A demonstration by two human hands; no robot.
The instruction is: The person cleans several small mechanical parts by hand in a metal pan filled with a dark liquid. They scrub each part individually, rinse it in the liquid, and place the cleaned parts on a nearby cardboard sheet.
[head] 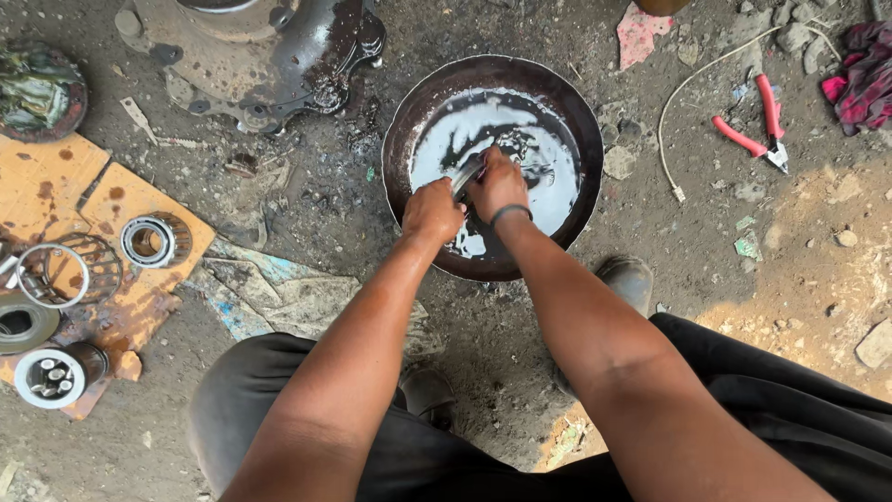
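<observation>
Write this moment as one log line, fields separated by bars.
left hand: holds metal part | right hand: holds the part | place: over dark pan with liquid | nearby: pliers, bearings

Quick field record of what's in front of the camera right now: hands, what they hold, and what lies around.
left hand: gripping one end of a metal part
right hand: on the same part, over the liquid
pan: round, dark, holds pale liquid
cardboard: left, carries a bearing and rings
pliers: red handles, right of the pan
ground: oily dirt
</observation>
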